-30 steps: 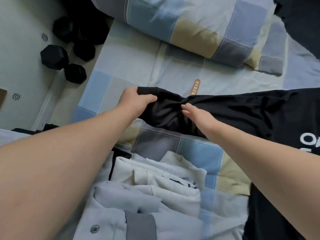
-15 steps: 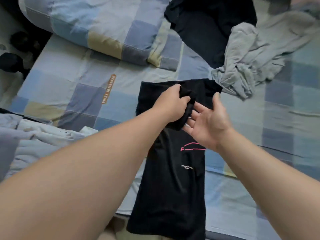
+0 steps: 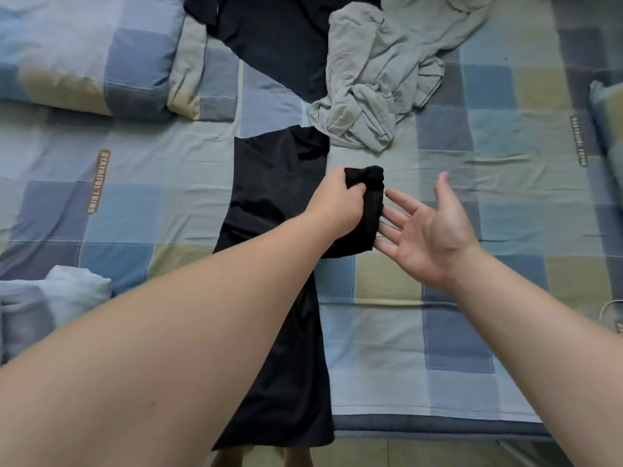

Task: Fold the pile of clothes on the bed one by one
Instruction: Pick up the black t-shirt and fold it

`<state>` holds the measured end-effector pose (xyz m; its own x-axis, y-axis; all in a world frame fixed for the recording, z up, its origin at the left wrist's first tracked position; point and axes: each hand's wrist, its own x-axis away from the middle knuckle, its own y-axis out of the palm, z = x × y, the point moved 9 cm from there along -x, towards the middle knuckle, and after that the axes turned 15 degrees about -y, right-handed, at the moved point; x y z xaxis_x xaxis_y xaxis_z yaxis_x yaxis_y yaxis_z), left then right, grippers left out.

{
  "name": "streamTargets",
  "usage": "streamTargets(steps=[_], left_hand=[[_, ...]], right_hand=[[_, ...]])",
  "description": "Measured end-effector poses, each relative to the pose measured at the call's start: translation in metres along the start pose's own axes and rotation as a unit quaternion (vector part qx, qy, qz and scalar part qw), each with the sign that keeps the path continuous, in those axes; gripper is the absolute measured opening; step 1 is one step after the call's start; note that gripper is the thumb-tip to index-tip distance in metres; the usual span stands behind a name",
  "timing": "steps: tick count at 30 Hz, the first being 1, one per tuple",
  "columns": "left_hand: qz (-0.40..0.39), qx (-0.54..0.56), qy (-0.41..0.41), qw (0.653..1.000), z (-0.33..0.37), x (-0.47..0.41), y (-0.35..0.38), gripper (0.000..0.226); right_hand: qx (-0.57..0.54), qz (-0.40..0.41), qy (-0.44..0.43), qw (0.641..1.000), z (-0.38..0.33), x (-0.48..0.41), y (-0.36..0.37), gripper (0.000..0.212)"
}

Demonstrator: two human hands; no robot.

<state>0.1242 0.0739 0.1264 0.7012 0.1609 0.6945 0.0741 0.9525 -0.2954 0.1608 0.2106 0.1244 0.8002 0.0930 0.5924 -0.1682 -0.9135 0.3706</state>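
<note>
- Black shirt [image 3: 274, 183]: lies as a long, narrow strip down the middle of the frame, on the bed [image 3: 488, 197]. Its lower end hangs over the bed's near edge at the bottom.
- Left hand [image 3: 338, 205]: centre of frame, fingers curled round a bunched part of the black shirt, holding a fold out to the right of the strip.
- Right hand [image 3: 429, 232]: just right of that fold, palm up, fingers straight and spread, holding nothing. The fingertips are at the fold's edge; contact cannot be told.
- Grey garment [image 3: 377, 75]: crumpled, upper centre to upper right. Its lower corner is just beside the shirt's top end.
- Dark garment [image 3: 276, 42]: top centre, spread out. Its right edge meets the grey garment.
- Pillow [image 3: 84, 52]: upper left, in a checked cover like the sheet.
- Pale clothes [image 3: 57, 298]: a heap at the left edge, on the bed.
</note>
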Motion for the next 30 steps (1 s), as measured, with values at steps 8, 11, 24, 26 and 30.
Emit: streamTargets(steps=[8, 11, 24, 26, 30], left_hand=[[0.174, -0.059, -0.071, 0.980, -0.073, -0.037, -0.130, 0.023], [0.190, -0.084, -0.117, 0.971, -0.116, -0.060, -0.171, 0.029], [0.138, -0.483, 0.094, 0.860, -0.204, -0.174, -0.089, 0.061], [0.156, -0.499, 0.100, 0.846, -0.222, -0.193, -0.082, 0.063], [0.231, -0.509, 0.128, 0.819, -0.237, -0.207, -0.078, 0.065]], right_hand=[[0.117, -0.054, 0.039, 0.991, 0.057, -0.024, 0.051, 0.073], [0.255, -0.043, 0.025, 0.966, 0.078, -0.042, 0.057, 0.058], [0.789, -0.115, -0.179, 0.576, 0.190, -0.193, 0.050, 0.066], [0.807, -0.110, -0.201, 0.544, 0.209, -0.209, 0.040, 0.069], [0.810, -0.071, -0.278, 0.512, 0.226, -0.219, 0.031, 0.072]])
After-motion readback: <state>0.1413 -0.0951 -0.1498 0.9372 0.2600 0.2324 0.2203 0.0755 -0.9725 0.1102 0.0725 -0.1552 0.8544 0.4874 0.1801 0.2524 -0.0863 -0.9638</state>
